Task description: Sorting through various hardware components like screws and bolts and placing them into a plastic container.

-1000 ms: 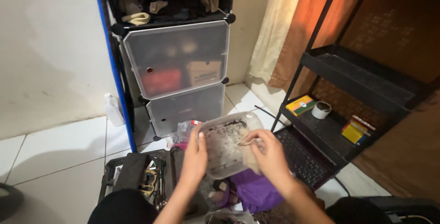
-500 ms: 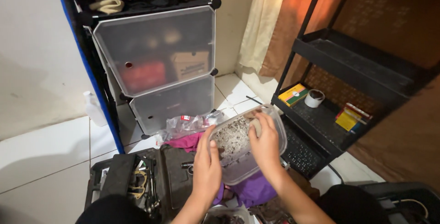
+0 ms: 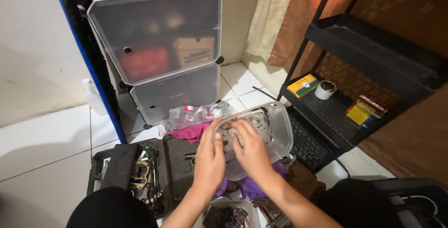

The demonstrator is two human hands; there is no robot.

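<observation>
Two bare hands of yours meet over a clear plastic container that sits tilted above the floor clutter, its open side turned up toward you. Your left hand grips the container's near left rim, thumb on the edge and fingers curled around the wall, so it is closed on the tub. Your right hand lies inside the tub with fingers spread and pressed flat against its dirty, speckled bottom; whether it pinches anything under the palm you cannot tell from this view.

Below the tub lies a purple cloth, with a pink cloth just beside the left wrist. An open black tool case rests on the white tiled floor to your left, metal parts showing in it. A crumpled clear plastic bag lies between the tub and a cabinet with translucent doors; a brown box and a red shape show through the upper door. A small white bottle stands against the cabinet's left side. To the right, a black shelf rack carries a roll of tape, a yellow-green box and a yellow packet on its lower shelf, well apart from your hands
</observation>
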